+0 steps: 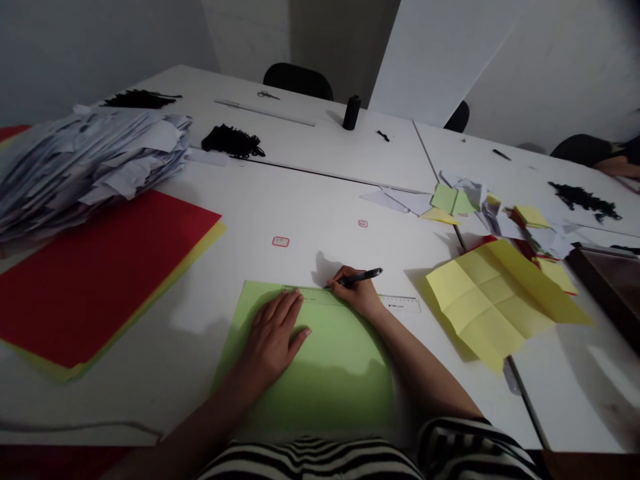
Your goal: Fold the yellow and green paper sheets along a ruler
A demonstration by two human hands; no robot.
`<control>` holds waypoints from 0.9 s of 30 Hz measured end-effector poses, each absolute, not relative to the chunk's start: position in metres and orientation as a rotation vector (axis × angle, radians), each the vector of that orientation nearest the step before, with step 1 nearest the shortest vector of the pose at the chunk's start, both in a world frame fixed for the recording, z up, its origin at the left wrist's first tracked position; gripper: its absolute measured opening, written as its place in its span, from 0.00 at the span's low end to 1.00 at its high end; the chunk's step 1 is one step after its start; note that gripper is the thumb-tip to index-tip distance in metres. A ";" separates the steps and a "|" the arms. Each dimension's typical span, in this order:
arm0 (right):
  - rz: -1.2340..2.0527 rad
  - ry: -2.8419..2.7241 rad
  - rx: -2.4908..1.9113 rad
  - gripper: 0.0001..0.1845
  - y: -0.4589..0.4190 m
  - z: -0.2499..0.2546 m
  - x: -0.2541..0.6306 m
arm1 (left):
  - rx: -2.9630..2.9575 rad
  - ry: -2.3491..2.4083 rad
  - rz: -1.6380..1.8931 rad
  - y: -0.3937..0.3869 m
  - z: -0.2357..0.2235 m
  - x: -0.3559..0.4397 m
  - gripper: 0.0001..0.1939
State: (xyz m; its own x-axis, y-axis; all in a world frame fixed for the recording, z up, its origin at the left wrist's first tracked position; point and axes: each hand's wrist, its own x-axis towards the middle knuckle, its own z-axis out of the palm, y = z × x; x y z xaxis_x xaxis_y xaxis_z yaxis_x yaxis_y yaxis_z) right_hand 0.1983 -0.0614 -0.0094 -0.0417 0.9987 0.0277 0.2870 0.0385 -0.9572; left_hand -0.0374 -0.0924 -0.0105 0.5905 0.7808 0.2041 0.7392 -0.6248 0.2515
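A sheet of light green paper (330, 373) lies on the white table right in front of me. Along its far edge rests a clear plastic ruler (404, 304), sticking out past the paper on the right. My left hand (275, 333) is spread flat on the paper, its fingertips on the ruler's left end. In my right hand (357, 293) is a black pen (367, 275), gripped between thumb and fingers. The pen's tip is down at the ruler's far edge, near its middle.
Red and yellow sheets (120, 267) lie at left beside a big pile of white papers (100, 153). A creased yellow sheet (493, 293) and paper scraps (455, 200) are at right. Farther back are black cords (233, 141), scissors (269, 95) and a black cylinder (352, 113).
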 end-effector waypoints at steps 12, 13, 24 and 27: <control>1.018 -1.293 -1.340 0.16 -0.058 -0.006 0.200 | 2.641 1.289 0.455 -0.093 -0.012 -0.038 0.27; 1.010 -1.257 -1.319 0.16 -0.057 -0.004 0.202 | 2.641 1.291 0.462 -0.093 -0.012 -0.037 0.27; 0.521 -2.085 -1.151 0.14 -0.092 0.000 0.197 | 2.658 1.285 0.469 -0.094 -0.015 -0.038 0.28; 0.418 -2.145 -1.185 0.15 -0.099 -0.007 0.199 | 2.643 1.306 0.473 -0.095 -0.016 -0.038 0.27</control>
